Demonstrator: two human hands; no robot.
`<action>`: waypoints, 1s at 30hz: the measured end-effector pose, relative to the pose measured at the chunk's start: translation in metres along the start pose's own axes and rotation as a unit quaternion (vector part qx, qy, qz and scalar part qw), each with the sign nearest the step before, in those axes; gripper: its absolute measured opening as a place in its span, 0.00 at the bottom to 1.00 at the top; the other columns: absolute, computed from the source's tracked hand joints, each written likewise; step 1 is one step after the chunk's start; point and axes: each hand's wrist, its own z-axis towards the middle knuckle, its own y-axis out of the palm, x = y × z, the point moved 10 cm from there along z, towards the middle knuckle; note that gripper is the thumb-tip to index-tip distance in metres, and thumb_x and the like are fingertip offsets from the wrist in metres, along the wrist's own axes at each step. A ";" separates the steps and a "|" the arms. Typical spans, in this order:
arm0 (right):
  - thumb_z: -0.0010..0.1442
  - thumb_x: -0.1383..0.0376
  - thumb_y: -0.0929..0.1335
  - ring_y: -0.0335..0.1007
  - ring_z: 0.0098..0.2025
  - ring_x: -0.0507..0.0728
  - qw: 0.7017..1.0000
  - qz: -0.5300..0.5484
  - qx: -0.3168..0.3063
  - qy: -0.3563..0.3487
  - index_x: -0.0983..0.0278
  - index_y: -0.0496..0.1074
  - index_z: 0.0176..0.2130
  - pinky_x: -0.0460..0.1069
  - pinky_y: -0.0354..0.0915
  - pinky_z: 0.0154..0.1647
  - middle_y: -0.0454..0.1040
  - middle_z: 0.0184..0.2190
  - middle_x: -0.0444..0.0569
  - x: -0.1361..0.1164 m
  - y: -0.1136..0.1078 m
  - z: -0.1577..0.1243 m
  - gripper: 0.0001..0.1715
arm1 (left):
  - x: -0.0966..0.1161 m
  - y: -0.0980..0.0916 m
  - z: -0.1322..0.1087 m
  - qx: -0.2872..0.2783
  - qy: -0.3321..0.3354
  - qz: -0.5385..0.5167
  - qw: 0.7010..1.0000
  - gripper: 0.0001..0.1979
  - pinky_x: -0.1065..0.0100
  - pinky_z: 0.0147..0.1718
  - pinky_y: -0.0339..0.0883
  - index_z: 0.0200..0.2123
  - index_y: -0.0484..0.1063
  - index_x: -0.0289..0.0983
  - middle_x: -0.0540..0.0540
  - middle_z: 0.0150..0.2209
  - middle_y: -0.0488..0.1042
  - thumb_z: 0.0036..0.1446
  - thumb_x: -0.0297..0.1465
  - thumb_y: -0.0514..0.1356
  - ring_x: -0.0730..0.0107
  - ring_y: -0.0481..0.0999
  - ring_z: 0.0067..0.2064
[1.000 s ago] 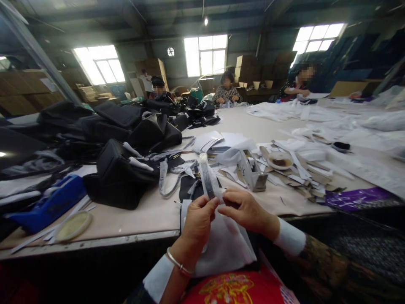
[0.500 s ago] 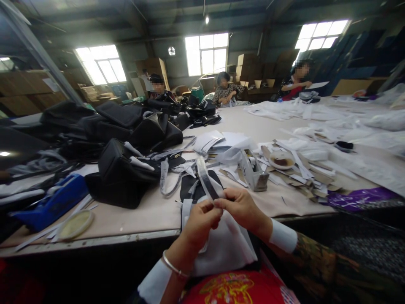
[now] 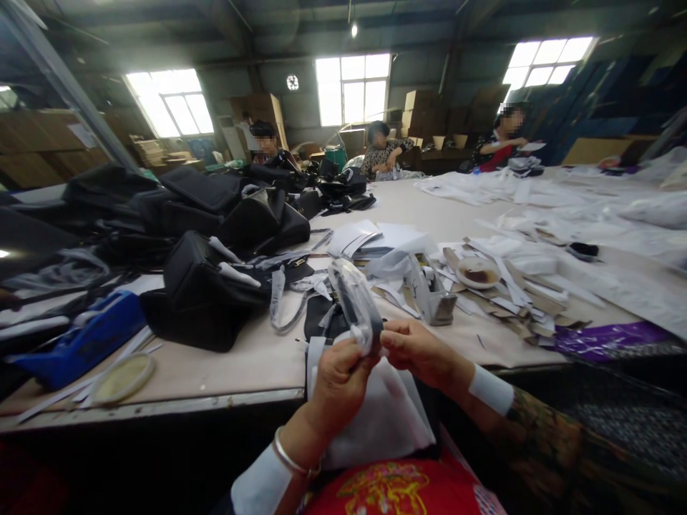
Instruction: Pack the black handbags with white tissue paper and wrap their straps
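A dark strap in clear plastic wrap (image 3: 356,300) loops up from my hands over the table's near edge. My left hand (image 3: 343,375), with a silver bangle at its wrist, is closed on the wrapped strap. Just right of it, my right hand (image 3: 416,347) pinches the strap's edge with thumb and finger. Below both hands lies a white sheet (image 3: 386,415) over a black bag, whose dark upper part (image 3: 325,317) shows behind the strap.
Black bags (image 3: 198,286) pile up on the left, by a blue tape dispenser (image 3: 86,336) and a round lid (image 3: 122,378). A grey dispenser (image 3: 432,293), a dish (image 3: 479,273) and paper scraps lie right. Three people sit across the table.
The wrapped strap has turned and bunched into a wider loop above my hands. My left hand has rolled over, and my right hand has shifted slightly right.
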 end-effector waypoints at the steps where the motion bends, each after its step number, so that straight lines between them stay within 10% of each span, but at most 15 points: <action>1: 0.48 0.45 0.77 0.42 0.19 0.45 0.999 0.021 0.014 0.024 0.66 0.69 0.26 0.45 0.38 0.19 0.57 0.17 0.37 0.002 -0.001 0.000 0.29 | 0.006 0.003 -0.002 -0.016 0.030 0.027 0.999 0.08 0.63 0.44 0.67 0.36 0.82 0.39 0.41 0.37 0.78 0.63 0.30 0.61 0.61 0.75 0.41; 4: 0.49 0.51 0.78 0.47 0.19 0.46 0.999 0.007 0.042 0.024 0.66 0.68 0.23 0.45 0.41 0.19 0.61 0.17 0.39 -0.003 -0.001 0.000 0.25 | 0.004 0.004 -0.006 -0.035 0.041 0.044 0.998 0.09 0.63 0.43 0.66 0.34 0.81 0.39 0.41 0.35 0.77 0.64 0.30 0.60 0.61 0.73 0.39; 8: 0.57 0.58 0.74 0.61 0.26 0.51 0.973 -0.189 0.055 -0.122 0.66 0.74 0.26 0.47 0.57 0.28 0.69 0.23 0.44 -0.031 0.005 -0.006 0.15 | -0.035 0.007 -0.007 -0.073 -0.156 -0.182 0.968 0.16 0.73 0.23 0.55 0.30 0.75 0.35 0.52 0.23 0.61 0.55 0.43 0.69 0.76 0.58 0.23; 11: 0.63 0.66 0.69 0.63 0.29 0.53 0.870 -0.404 0.047 -0.279 0.65 0.71 0.26 0.48 0.57 0.31 0.69 0.25 0.46 -0.049 0.025 -0.021 0.14 | -0.054 0.016 -0.010 -0.043 -0.275 -0.362 0.890 0.24 0.76 0.18 0.39 0.28 0.68 0.36 0.59 0.20 0.50 0.46 0.48 0.73 0.82 0.42 0.20; 14: 0.66 0.69 0.63 0.61 0.29 0.53 0.784 -0.512 0.048 -0.349 0.65 0.70 0.26 0.49 0.55 0.31 0.68 0.26 0.48 -0.050 0.034 -0.030 0.16 | -0.061 0.014 -0.009 0.020 -0.288 -0.377 0.880 0.24 0.76 0.17 0.39 0.26 0.64 0.37 0.61 0.19 0.50 0.45 0.42 0.75 0.84 0.43 0.19; 16: 0.67 0.66 0.65 0.59 0.29 0.53 0.805 -0.491 0.049 -0.329 0.65 0.69 0.26 0.49 0.55 0.31 0.67 0.26 0.47 -0.048 0.026 -0.027 0.17 | -0.056 0.008 -0.007 0.046 -0.255 -0.326 0.909 0.20 0.76 0.17 0.43 0.26 0.67 0.36 0.59 0.19 0.53 0.49 0.41 0.73 0.82 0.47 0.18; 20: 0.61 0.51 0.71 0.51 0.23 0.49 0.975 -0.185 -0.032 -0.123 0.65 0.69 0.27 0.46 0.51 0.24 0.59 0.21 0.40 -0.021 0.004 -0.005 0.22 | -0.011 -0.007 -0.001 0.033 -0.052 -0.060 0.996 0.07 0.70 0.33 0.64 0.30 0.78 0.36 0.48 0.26 0.71 0.59 0.32 0.66 0.70 0.70 0.31; 24: 0.52 0.47 0.76 0.40 0.19 0.45 0.998 0.063 -0.008 -0.001 0.65 0.66 0.26 0.45 0.40 0.19 0.54 0.17 0.36 -0.003 0.003 0.001 0.26 | 0.017 -0.003 -0.004 -0.015 0.086 0.046 0.995 0.07 0.66 0.40 0.66 0.38 0.81 0.38 0.44 0.35 0.77 0.62 0.28 0.62 0.65 0.74 0.38; 27: 0.55 0.53 0.75 0.49 0.21 0.47 0.998 -0.025 0.019 -0.063 0.65 0.68 0.25 0.45 0.48 0.21 0.60 0.19 0.39 -0.018 0.006 -0.002 0.21 | -0.009 -0.004 -0.001 -0.045 -0.031 -0.056 0.997 0.07 0.70 0.34 0.65 0.35 0.80 0.36 0.46 0.30 0.73 0.59 0.34 0.67 0.68 0.71 0.33; 30: 0.61 0.61 0.71 0.59 0.27 0.51 0.941 -0.263 0.004 -0.215 0.65 0.70 0.25 0.47 0.56 0.29 0.66 0.23 0.44 -0.046 0.021 -0.012 0.16 | -0.043 0.005 -0.006 -0.058 -0.226 -0.306 0.923 0.21 0.77 0.20 0.49 0.27 0.72 0.34 0.56 0.20 0.58 0.50 0.47 0.72 0.82 0.53 0.20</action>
